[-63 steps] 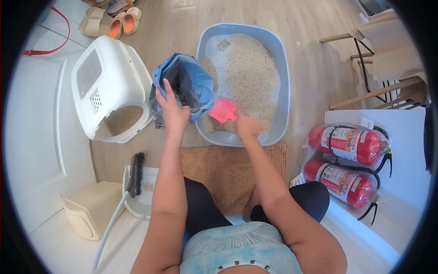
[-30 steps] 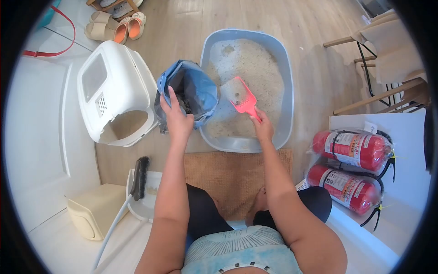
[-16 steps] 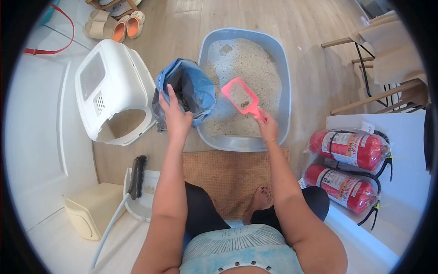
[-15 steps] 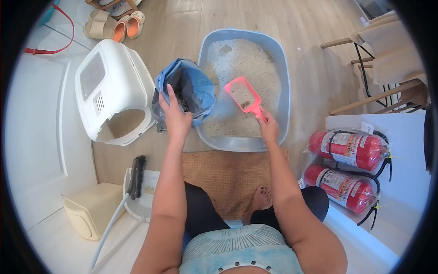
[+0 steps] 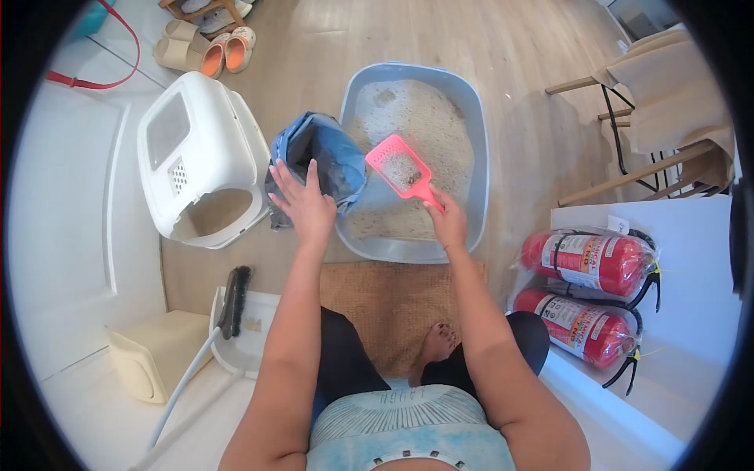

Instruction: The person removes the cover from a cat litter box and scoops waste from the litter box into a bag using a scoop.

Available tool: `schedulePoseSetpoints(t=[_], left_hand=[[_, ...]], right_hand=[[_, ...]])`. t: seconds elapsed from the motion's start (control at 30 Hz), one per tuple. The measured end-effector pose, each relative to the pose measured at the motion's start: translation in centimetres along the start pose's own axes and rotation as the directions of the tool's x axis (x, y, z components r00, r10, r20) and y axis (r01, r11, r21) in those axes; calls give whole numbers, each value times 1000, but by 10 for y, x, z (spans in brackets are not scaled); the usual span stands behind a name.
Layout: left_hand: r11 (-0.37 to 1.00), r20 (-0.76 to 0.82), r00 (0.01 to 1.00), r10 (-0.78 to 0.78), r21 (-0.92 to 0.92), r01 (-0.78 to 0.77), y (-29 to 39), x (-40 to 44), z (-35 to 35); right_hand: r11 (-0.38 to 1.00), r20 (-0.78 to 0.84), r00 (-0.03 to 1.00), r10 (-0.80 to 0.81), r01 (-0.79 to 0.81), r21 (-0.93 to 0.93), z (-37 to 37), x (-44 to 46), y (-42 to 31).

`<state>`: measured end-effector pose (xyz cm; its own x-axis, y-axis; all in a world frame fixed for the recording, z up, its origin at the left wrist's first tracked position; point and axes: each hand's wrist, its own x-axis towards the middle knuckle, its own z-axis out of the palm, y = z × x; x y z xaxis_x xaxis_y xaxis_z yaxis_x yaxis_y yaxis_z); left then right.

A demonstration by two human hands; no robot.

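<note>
Scoop point(image 5: 414, 185), pink: over the tray point(image 5: 480, 165); presumably light, stiff, best taken by the handle point(image 5: 428, 198), where our right hand point(image 5: 448, 221) is closed. Bag point(image 5: 343, 161), likely soft, slippery: our left hand point(image 5: 308, 210) at its near side, fingers spread, wider than in the earlier frame. Scoop nearer the bag.

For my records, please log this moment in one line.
right hand: holding pink scoop; scoop: above litter box; left hand: fingers spread at blue bag
</note>
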<state>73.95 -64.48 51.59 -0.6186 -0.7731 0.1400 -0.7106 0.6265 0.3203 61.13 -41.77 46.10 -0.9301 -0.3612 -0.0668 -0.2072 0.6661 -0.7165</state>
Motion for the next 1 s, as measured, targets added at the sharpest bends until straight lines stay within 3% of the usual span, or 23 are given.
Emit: schedulePoseSetpoints(t=[0.1,0.13,0.17,0.2,0.33,0.5,0.63,0.73,0.8,0.9,1.0], left_hand=[[986,-36,998,55,-154,-60,-11,4,1],[969,-59,995,76,-232,-88,-14,7,3],[944,-81,992,95,-309,-116,-17,7,6],[943,-84,992,93,-312,-115,-17,7,6],[972,0,999,42,-232,-41,-9,10,0],[974,66,998,4,-227,11,-7,16,-3],[968,91,996,-6,-250,29,-3,19,0],[963,106,994,7,-267,22,-4,24,0],[959,102,995,16,-283,14,-5,27,2],[951,107,994,33,-311,2,-9,31,9],[946,78,995,63,-322,-35,-11,33,14]], right_hand=[[979,23,991,135,-137,148,-10,18,-8],[980,22,991,130,-132,151,-15,22,-16],[992,59,991,123,-125,32,-21,24,-22],[990,96,988,120,-112,-90,-26,26,-28],[996,79,994,79,-76,-35,-34,33,-43],[985,103,994,42,-24,-172,-43,39,-57],[992,56,993,103,-98,-79,-45,37,-66],[983,98,995,2,16,-183,-52,31,-78],[984,79,984,160,-152,-94,-56,32,-85],[986,81,996,38,-24,-167,-52,30,-81],[990,59,993,107,-101,-95,-48,29,-75]])
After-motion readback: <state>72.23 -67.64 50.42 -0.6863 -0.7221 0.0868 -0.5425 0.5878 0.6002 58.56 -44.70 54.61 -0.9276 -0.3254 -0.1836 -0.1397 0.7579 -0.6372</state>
